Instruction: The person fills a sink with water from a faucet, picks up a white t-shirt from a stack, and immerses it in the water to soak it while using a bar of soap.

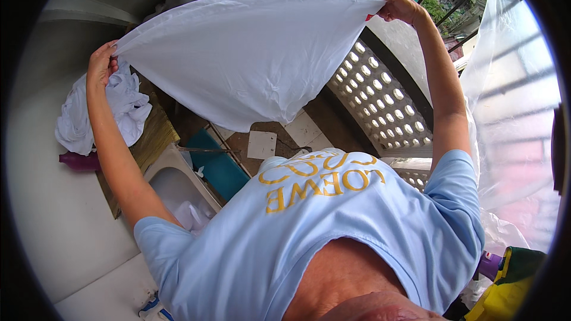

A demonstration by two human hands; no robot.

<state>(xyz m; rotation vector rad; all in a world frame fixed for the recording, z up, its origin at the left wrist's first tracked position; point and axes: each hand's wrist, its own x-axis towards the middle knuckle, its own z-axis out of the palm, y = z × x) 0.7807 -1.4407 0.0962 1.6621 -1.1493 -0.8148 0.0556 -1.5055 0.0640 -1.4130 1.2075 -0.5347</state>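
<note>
A: Setting first. What do you log for the room?

B: A narrow balcony or wash area. A pale wall runs along the person's left; a perforated white block parapet (380, 98) with dark railing bars above it stands to the right. No worktop surface is visible; below the white cloth (250, 53) is a tiled floor (300, 128).

A: The cloth itself?

B: It is held up in the air, stretched taut across the top of the view. Its long axis runs left to right, rising slightly toward the right. The lower edge sags in a curve toward the floor.

A: Hands?

B: The left hand (101, 66) is pinched closed on the cloth's left corner. The right hand (397, 7) is closed on the right corner, raised higher, next to the railing.

A: Surroundings?

B: Just below the left corner of the cloth, a bundle of crumpled white laundry (98, 113) lies against the wall. Beneath the cloth sit a white basin (178, 187) and a teal mat (221, 166). Right of the cloth hangs clear plastic sheeting (511, 95). The cloth hides much of the floor behind it.
</note>
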